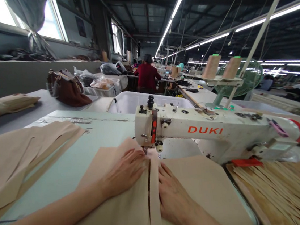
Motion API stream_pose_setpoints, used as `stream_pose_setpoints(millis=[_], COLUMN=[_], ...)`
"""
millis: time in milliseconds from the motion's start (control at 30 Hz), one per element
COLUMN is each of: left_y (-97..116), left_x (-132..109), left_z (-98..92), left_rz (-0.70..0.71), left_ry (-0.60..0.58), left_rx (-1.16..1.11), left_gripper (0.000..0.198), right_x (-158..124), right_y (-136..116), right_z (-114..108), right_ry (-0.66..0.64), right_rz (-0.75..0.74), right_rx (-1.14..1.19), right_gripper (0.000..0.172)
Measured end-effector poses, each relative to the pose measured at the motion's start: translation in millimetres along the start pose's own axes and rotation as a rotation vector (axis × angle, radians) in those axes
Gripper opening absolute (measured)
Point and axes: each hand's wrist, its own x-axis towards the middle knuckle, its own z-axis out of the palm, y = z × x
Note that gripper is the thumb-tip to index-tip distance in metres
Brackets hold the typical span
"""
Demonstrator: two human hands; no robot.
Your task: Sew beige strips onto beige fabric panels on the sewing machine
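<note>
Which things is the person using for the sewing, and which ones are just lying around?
Being used:
tan sheets under the left hand and right hand
narrow tan strip between them
sewing machine
thread cones, probably

Just lying around, it seems:
brown handbag
wrapped bundle at far left

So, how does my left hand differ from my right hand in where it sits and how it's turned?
Your left hand has its fingertips close to the presser foot, while your right hand lies lower in the picture, farther from it. The left hand's fingers point mostly rightward; the right hand's point up the picture and slightly left. Both rest palm down on tan material.
</note>
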Motion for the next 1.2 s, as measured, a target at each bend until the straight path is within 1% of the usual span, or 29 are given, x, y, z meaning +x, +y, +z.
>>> stream_pose_setpoints(millis=[67,133,200,267,300,433,667,1000,1200], left_y=[-4,-2,1,3,3,2,8,6,6], left_x=[2,-6,-16,-24,-25,-26,-34,-38,-40], left_z=[1.2,4.1,7.8,10.7,11.6,12.4,11.7,10.2,10.9], left_rz=[-0.042,-0.089,-0.115,-0.107,-0.098,-0.069,-0.056,-0.041,-0.023], left_ry=[0.025,0.039,0.057,0.056,0.044,-0.037,-0.076,-0.095,-0.063], left_rx=[0.024,0.038,0.062,0.092,0.104,0.12,0.15,0.163,0.14], left_gripper=[0.032,0.032,0.038,0.049,0.05,0.051,0.049,0.046,0.047], right_x=[4,5,5,4,4,5,6,5,6], right_y=[2,2,1,0,0,-1,1,2,0], right_z=[-1,-2,-3,-4,-4,-4,-4,-3,-2], right_ry=[0.004,-0.003,-0.011,-0.019,-0.02,-0.027,-0.035,-0.03,-0.032], right_rz=[0.014,0.017,0.016,0.025,0.033,0.042,0.032,0.035,0.049], right_rx=[0.024,0.037,0.039,0.033,0.03,0.026,0.018,0.007,0.051], right_gripper=[0.053,0.054,0.054,0.054,0.054,0.053,0.054,0.056,0.055])
